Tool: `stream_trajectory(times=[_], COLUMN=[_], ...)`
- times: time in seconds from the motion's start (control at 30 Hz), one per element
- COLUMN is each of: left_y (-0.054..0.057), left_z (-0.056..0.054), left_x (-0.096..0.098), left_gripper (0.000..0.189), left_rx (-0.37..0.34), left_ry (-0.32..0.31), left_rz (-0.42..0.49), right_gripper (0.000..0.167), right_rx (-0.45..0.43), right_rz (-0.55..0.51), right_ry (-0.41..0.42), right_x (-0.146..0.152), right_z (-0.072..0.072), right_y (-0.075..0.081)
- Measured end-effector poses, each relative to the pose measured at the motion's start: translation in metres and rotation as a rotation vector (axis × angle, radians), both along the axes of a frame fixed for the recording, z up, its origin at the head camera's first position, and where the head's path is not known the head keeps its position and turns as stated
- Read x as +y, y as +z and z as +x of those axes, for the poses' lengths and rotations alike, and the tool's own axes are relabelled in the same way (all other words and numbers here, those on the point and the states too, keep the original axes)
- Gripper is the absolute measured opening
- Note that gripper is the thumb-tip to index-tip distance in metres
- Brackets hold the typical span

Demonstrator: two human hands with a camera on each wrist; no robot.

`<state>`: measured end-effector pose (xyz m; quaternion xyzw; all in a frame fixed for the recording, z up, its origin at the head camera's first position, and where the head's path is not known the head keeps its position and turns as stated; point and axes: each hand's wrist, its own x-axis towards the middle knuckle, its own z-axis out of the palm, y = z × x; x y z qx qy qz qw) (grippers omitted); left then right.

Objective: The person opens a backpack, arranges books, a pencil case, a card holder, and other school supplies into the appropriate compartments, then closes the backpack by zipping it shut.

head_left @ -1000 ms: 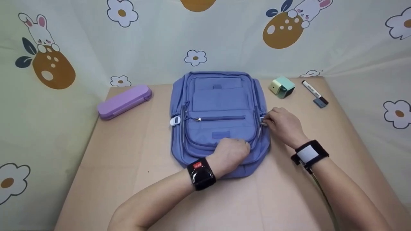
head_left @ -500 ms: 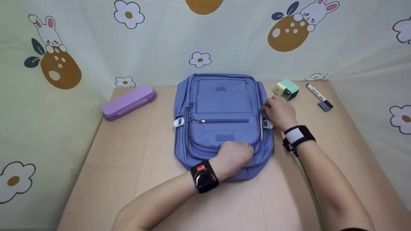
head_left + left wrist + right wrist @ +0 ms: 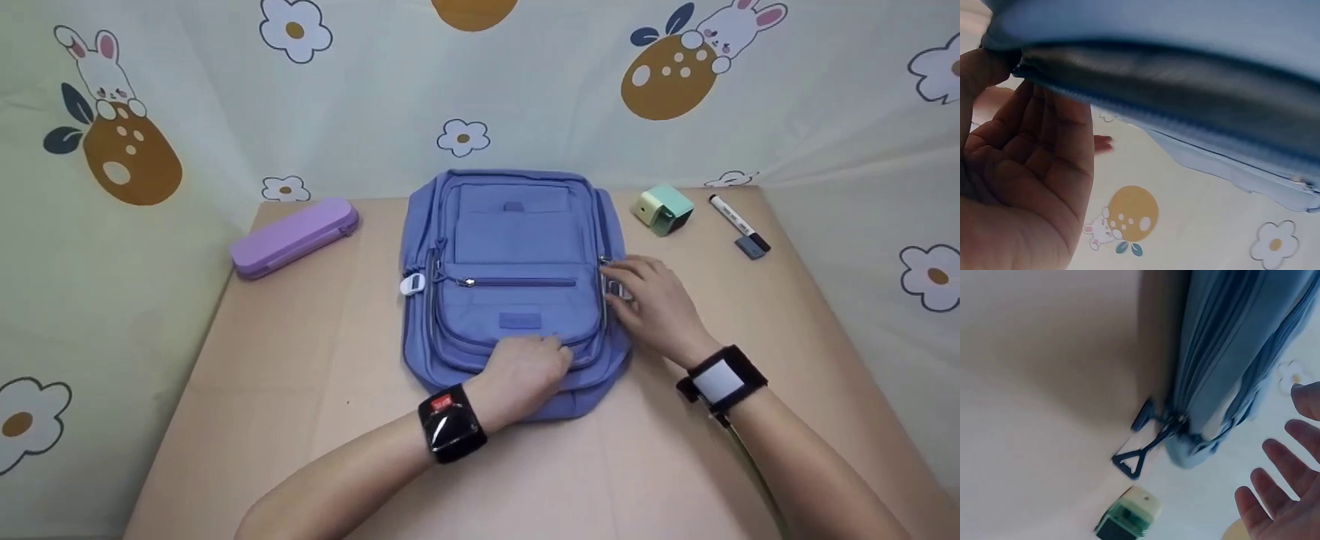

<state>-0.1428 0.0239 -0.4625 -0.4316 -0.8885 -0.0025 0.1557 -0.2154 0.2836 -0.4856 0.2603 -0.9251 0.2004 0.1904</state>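
Note:
A blue backpack (image 3: 517, 238) lies front side up on the table. At its lower front my left hand (image 3: 523, 376) pinches the edge of a pocket; in the left wrist view, thumb and fingers hold the zipper edge (image 3: 1185, 126) beside a dark gap. My right hand (image 3: 660, 309) is at the bag's right side, by a zipper pull (image 3: 604, 260) and a pale buckle (image 3: 615, 289). Its fingers (image 3: 1289, 467) are spread and hold nothing in the right wrist view. A dark triangular zipper loop (image 3: 1131, 463) hangs from the bag there.
A purple pencil case (image 3: 294, 238) lies at the table's left. To the back right stand a green-and-yellow pencil sharpener (image 3: 664, 210), a marker (image 3: 739, 222) and a small grey-blue block (image 3: 750, 248). A patterned curtain (image 3: 360, 97) encloses the table (image 3: 300, 442).
My right hand first moved up along the bag's right side with the zipper pull, then let go and came back down, fingers spreading. The left hand shifted slightly left, still gripping the pocket edge.

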Motion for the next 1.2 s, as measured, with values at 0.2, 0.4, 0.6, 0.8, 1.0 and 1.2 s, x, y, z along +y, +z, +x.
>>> stream_trajectory(times=[0.2,0.4,0.6,0.8,1.0,1.2], left_y=[-0.007,-0.011,-0.006,0.006,0.029,0.053], left_z=[0.004,0.002,-0.001,-0.009,-0.02,-0.031], left_x=[-0.045,-0.078,-0.082,-0.082,-0.081,-0.078], left_gripper=[0.01,0.008,0.008,0.008,0.008,0.01], left_rx=[0.046,0.03,-0.071,-0.054,0.009,0.071], left_ry=[-0.022,-0.014,0.01,-0.035,-0.099,-0.119], left_rz=[0.162,0.204,0.262,0.378,0.487,0.548], right_gripper=[0.038,0.043,0.057,0.066,0.069,0.07], right_rx=[0.014,0.004,-0.041,-0.055,0.005,0.118], right_rz=[-0.003,0.033,0.049,0.054,0.014,-0.062], right_ry=[0.193,0.318,0.339,0.352,0.287,0.215], right_x=[-0.003,-0.009,-0.016,-0.018,-0.021,-0.024], right_z=[0.043,0.058,0.054,0.048,0.039,0.026], right_y=[-0.006,-0.01,-0.009,-0.007,-0.001,0.013])
